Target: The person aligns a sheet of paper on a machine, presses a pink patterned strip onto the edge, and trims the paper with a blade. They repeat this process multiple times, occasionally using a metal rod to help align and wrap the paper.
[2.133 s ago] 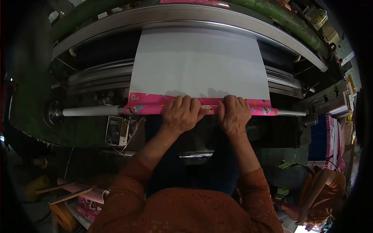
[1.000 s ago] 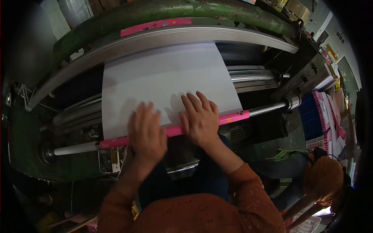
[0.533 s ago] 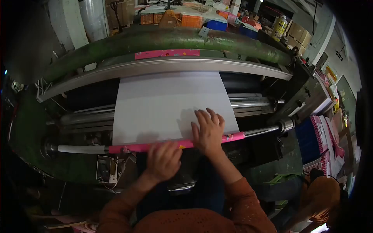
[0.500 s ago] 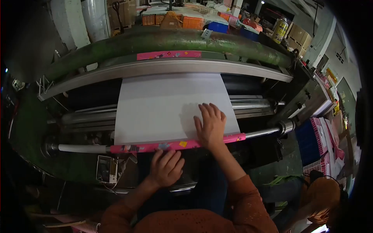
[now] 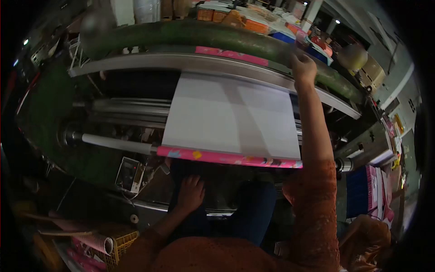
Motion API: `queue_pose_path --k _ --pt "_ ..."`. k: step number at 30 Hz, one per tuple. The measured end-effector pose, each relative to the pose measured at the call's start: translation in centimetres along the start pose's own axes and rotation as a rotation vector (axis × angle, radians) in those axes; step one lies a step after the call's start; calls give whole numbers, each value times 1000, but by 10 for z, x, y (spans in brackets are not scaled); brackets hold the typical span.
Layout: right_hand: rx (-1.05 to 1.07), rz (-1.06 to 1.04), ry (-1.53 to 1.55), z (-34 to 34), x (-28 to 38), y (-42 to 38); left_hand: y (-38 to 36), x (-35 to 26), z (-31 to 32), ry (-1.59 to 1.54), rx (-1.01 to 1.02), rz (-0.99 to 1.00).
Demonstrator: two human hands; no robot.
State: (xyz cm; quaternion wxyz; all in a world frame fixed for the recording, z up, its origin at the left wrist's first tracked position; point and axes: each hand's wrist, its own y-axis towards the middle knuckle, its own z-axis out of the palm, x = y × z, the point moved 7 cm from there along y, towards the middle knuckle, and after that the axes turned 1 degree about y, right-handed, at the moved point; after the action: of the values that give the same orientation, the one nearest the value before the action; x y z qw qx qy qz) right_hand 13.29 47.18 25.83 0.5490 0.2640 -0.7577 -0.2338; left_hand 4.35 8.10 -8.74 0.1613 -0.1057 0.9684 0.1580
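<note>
My right hand [image 5: 304,69] is raised over the metal bar [image 5: 213,63] at the green roller [image 5: 181,37], fingers closed. What it grips is blurred and cannot be made out. Below it, a white sheet [image 5: 213,113] runs down from under the bar to a roll [image 5: 222,157] with a pink printed outer side. My left hand [image 5: 191,192] lies near my leg, just below the roll, fingers loosely stretched and holding nothing.
Metal rollers [image 5: 131,108] lie behind the roll, on a shaft with a white sleeve [image 5: 115,143]. A small control box [image 5: 130,174] is at the lower left. A yellow crate [image 5: 123,247] sits lower left; another person [image 5: 369,238] is at lower right.
My right hand has left the white sheet and moved up to the green roller, closing. The left hand has dropped away from the pink roll towards my leg. The view has shifted and tilted.
</note>
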Motion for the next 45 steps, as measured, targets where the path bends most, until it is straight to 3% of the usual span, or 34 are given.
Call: queue_pose_path --k 2,3,5,7,9,13,14,16,17,21,25,28,30,32,33,35,37,39,40,42,43,45 --pt "168 -81 78 6 53 -66 0 -1 -2 -13 -39 33" --pt "304 -66 300 14 59 -103 1 1 -3 -12 -42 -11" --pt "574 90 366 21 79 -192 1 -2 -6 -19 -42 29" --pt "861 192 235 27 72 -278 2 6 -2 -115 -64 -27" --pt "964 341 405 43 43 -354 2 17 -4 -308 -220 -112" --pt "1103 573 249 67 -18 -454 2 71 2 -507 -508 -295" --pt "1133 575 255 75 -17 -465 -3 88 9 -497 -512 -324" --pt "1152 589 219 90 -15 -479 -24 143 50 -602 -420 -705" --pt "1172 593 220 101 -13 -487 -34 165 59 -598 -421 -726" --pt "1175 509 271 144 -6 -504 -111 289 137 -123 -104 -1133" --pt "1200 561 214 160 -5 -507 -176 373 139 -20 -127 -1424" --pt "1228 499 162 161 -8 -513 -208 434 153 -20 -18 -1605" --pt "1254 469 115 165 -7 -511 -212 459 161 -24 31 -1629" --pt "1280 442 67 167 -5 -514 -199 475 167 261 261 -1429" --pt "1246 550 110 165 -8 -517 -202 488 185 352 336 -1353" --pt "1213 662 148 164 -11 -520 -227 535 260 477 204 -1251" --pt "1215 648 148 166 -10 -518 -251 573 325 586 -194 -1090" --pt "1236 638 136 173 3 -510 -252 581 348 786 682 -1145" --pt "1254 622 128 176 7 -509 -247 578 344 781 690 -1143" --pt "1256 592 103 174 5 -510 -240 569 312 762 368 -1322" --pt "1252 557 86 173 5 -509 -235 564 291 761 374 -1325" --pt "1273 551 84 177 10 -507 -226 549 256 340 319 -1404"
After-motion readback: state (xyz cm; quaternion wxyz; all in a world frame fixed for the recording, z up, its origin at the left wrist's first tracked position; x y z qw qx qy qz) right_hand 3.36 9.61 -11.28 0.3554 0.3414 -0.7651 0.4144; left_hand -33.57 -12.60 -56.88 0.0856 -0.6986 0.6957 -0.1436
